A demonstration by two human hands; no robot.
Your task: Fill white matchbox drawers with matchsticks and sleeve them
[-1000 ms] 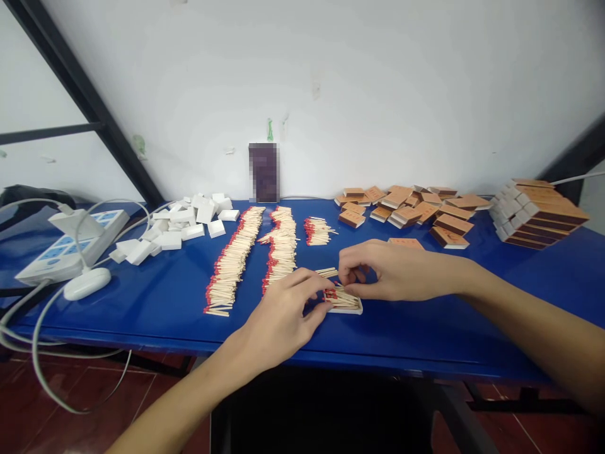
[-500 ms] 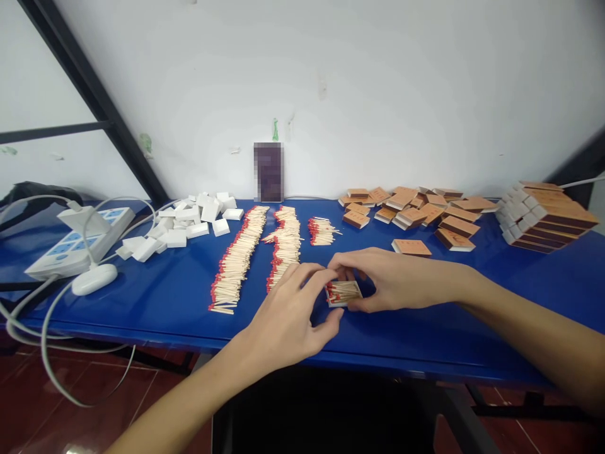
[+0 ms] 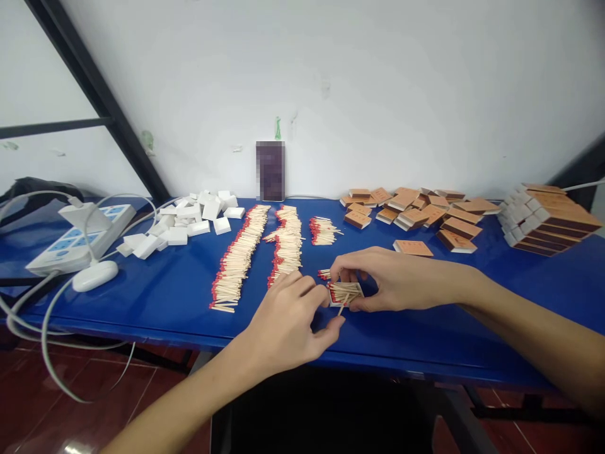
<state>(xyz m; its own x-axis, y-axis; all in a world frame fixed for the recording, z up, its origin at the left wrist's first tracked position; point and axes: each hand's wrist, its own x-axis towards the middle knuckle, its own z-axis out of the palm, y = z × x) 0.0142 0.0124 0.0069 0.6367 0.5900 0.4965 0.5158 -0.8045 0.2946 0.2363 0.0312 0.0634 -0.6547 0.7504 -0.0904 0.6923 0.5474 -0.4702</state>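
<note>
A small white matchbox tray (image 3: 346, 294) filled with red-tipped matches lies on the blue table (image 3: 155, 296) near its front edge. My right hand (image 3: 392, 277) curls round the tray from the right, fingertips pinched on the matches in it. My left hand (image 3: 288, 321) rests just left of the tray, fingers bent, thumb reaching under its near corner. A few loose matches (image 3: 324, 274) lie just behind the tray. Two long rows of matches (image 3: 241, 255) and a small bundle (image 3: 322, 231) lie further back.
A heap of empty white trays (image 3: 189, 221) sits back left, next to a power strip (image 3: 78, 236) with white cables. Brown matchbox sleeves (image 3: 416, 211) are scattered back right, beside a stack of finished boxes (image 3: 548, 217). A dark blurred object (image 3: 270, 170) leans on the wall.
The tray has been turned and shifted slightly toward my right hand. My left hand has drawn back a little from it; my right fingers have closed over the matches.
</note>
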